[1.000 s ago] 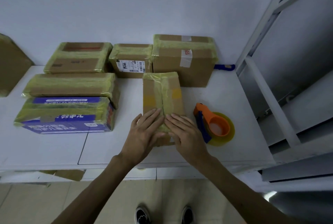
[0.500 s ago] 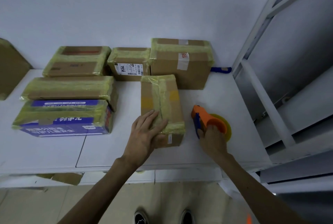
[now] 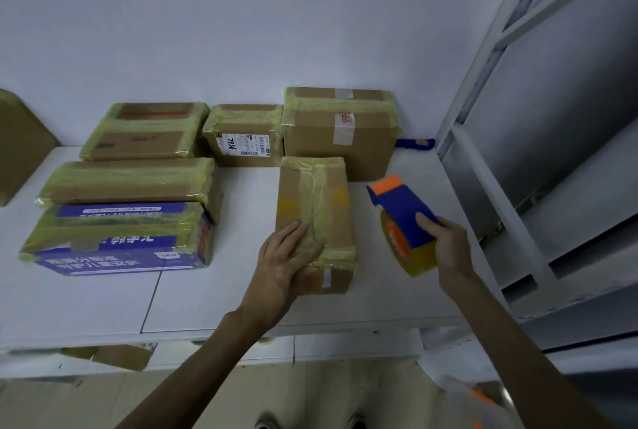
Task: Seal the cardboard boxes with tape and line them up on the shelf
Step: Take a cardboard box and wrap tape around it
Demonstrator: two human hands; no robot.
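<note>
Desk (image 3: 207, 301), left: taped boxes (image 3: 127, 183) in rows.
Centre: small cardboard box (image 3: 312, 201), tape-wrapped; likely stiff, light, slick film; take by its long sides.
Left grip (image 3: 286, 256): flat, fingers straight, pressing the box top.
Right grip (image 3: 448, 249): curled round tape dispenser (image 3: 402, 214), just beside the box.

The white label (image 3: 245, 145) on the middle box (image 3: 241, 116) at the back carries barcodes and a handwritten number, turned sideways, that looks like 796; its small print is too fine to read. The blue box (image 3: 114, 261) bears white Chinese lettering, the lowest line seemingly 守护儿童安全. Red print on the big box's (image 3: 366, 152) white strip (image 3: 345, 125) is illegible.
</note>
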